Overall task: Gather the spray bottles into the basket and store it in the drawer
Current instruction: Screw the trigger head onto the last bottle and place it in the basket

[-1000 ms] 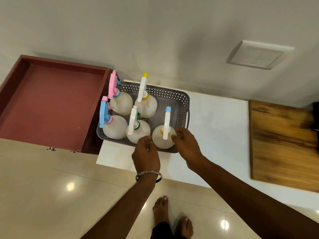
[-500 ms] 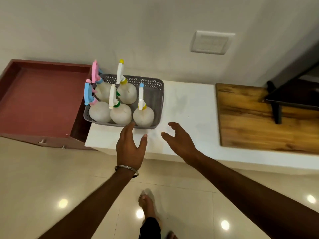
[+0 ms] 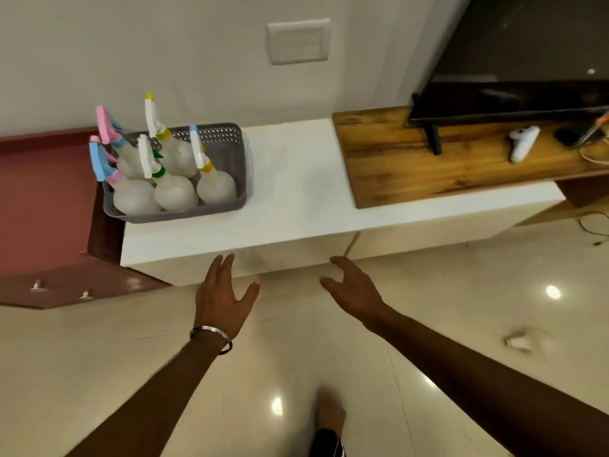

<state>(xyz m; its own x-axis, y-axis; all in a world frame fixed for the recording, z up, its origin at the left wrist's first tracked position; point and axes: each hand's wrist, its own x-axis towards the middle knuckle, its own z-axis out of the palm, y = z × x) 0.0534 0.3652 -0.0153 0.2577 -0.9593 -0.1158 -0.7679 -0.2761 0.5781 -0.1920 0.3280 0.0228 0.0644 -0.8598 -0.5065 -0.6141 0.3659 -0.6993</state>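
Both hands have pulled back from the basket since a second ago: then they were at its near rim, now they hang in the air in front of the counter edge, well apart from it, and the view has swung right to take in more of the wooden board. Left hand (image 3: 221, 293): fingers straight and spread, thumb out to the side, holding nothing; metal bangle (image 3: 211, 334) on the wrist. Right hand (image 3: 354, 286): fingers loosely curved, palm turned inward, also holding nothing. Grey perforated basket (image 3: 230, 153) sits on the white counter (image 3: 296, 192) at its left end, its left edge overhanging toward the open drawer. Five spray bottles (image 3: 176, 192) stand upright inside it, all with pale round bodies: front row of three, back row of two. Trigger heads seen: blue at front left, pink at back left, white with a green collar at front middle, white with a yellow collar at front right and at back. Open reddish-brown drawer (image 3: 43, 199) lies just left of the basket, two small metal knobs on its front panel. Right of the bare counter stretch is a wooden board (image 3: 428, 169) carrying a dark screen stand (image 3: 431, 140) and a white game controller (image 3: 524, 143). White switch plate (image 3: 298, 41) on the wall above. A bare foot (image 3: 329, 413) shows on the glossy tile floor (image 3: 99, 357) below.
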